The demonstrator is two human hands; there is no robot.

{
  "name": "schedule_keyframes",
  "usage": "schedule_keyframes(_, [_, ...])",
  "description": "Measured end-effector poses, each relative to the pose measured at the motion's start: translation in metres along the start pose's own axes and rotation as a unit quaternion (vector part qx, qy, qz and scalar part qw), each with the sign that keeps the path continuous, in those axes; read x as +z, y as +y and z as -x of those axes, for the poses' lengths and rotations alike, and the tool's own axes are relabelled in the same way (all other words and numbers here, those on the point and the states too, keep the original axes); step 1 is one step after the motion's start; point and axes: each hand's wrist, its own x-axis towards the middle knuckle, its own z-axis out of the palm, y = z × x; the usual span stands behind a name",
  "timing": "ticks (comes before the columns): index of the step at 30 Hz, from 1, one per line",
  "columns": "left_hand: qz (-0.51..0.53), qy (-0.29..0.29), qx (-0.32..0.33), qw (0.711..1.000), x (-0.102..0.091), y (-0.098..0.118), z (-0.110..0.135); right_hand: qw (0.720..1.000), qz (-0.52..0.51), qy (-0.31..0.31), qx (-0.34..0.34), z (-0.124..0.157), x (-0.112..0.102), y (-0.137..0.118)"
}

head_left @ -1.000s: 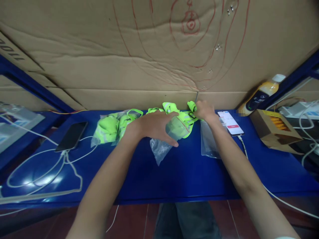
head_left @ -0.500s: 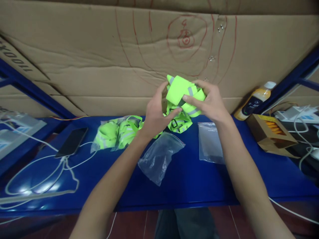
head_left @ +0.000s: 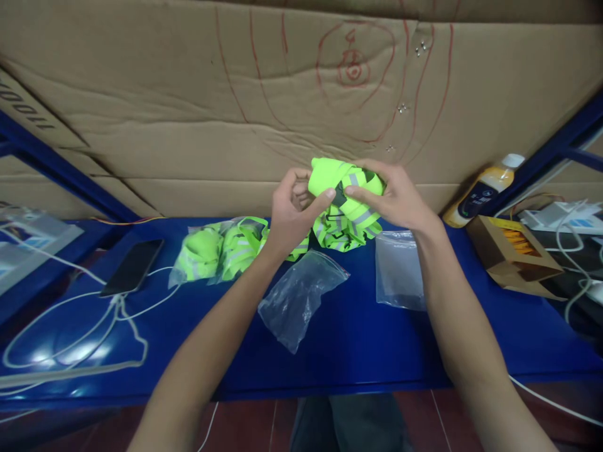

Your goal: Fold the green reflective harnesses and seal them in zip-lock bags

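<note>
Strap bundle [head_left: 351, 218] looks light and soft, so I favour its upper folds, left hand [head_left: 291, 210] and right hand [head_left: 399, 196] pinching them.

Cardboard panel [head_left: 164, 94], standing along the back; red rings drawn on it. Dark-screened phone [head_left: 132, 269], lying at left. White cables [head_left: 94, 370], looped near the phone. Bottle [head_left: 484, 191], white cap, dark label, yellow-orange contents, at right. Brown carton [head_left: 499, 267], orange contents visible, just beside the bottle. Tiled floor [head_left: 249, 420], dark red.
</note>
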Motion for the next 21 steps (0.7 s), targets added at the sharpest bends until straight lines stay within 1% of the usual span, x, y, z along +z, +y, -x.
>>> schedule_keyframes(2, [0.004, -0.001, -0.034, 0.999, -0.001, 0.001, -0.002, 1.000, 0.002, 0.001, -0.005, 0.000, 0.000, -0.001])
schedule_keyframes(3, [0.001, 0.002, -0.039, 0.999, -0.002, 0.001, -0.003, 1.000, 0.004, 0.016, -0.003, 0.001, 0.002, -0.001])
schedule_keyframes(7, [0.047, 0.035, -0.039, 0.998, -0.007, 0.003, -0.007, 0.992, 0.022, 0.122, 0.022, 0.000, 0.011, 0.003])
schedule_keyframes(8, [0.066, 0.044, -0.044, 0.996, -0.009, 0.002, -0.009, 0.989, 0.028, 0.140, 0.028, -0.001, 0.014, 0.005])
schedule_keyframes(10, [0.090, 0.053, -0.062, 0.993, -0.014, 0.000, -0.012, 0.986, 0.038, 0.156, 0.033, -0.002, 0.019, 0.009])
schedule_keyframes(13, [0.100, 0.028, -0.114, 0.988, -0.029, -0.013, -0.017, 0.987, 0.043, 0.157, -0.003, -0.002, 0.021, 0.009])
schedule_keyframes(15, [0.111, 0.007, -0.165, 0.980, -0.042, -0.027, -0.019, 0.985, 0.058, 0.156, -0.035, -0.001, 0.019, 0.006])
schedule_keyframes(16, [0.114, 0.009, -0.186, 0.976, -0.047, -0.035, -0.020, 0.984, 0.073, 0.157, -0.041, 0.000, 0.018, 0.004])
schedule_keyframes(17, [0.106, 0.026, -0.201, 0.973, -0.052, -0.043, -0.020, 0.982, 0.092, 0.161, -0.041, 0.002, 0.016, 0.002])
schedule_keyframes(18, [0.082, 0.060, -0.206, 0.973, -0.054, -0.048, -0.019, 0.978, 0.112, 0.170, -0.041, 0.003, 0.015, 0.000])
schedule_keyframes(19, [0.045, 0.107, -0.196, 0.974, -0.053, -0.050, -0.018, 0.974, 0.131, 0.179, -0.043, 0.005, 0.014, -0.001])
schedule_keyframes(20, [-0.002, 0.157, -0.171, 0.973, -0.049, -0.049, -0.016, 0.970, 0.146, 0.189, -0.048, 0.007, 0.013, -0.003])
schedule_keyframes(21, [-0.055, 0.195, -0.131, 0.970, -0.043, -0.044, -0.013, 0.966, 0.157, 0.199, -0.057, 0.008, 0.014, -0.005])
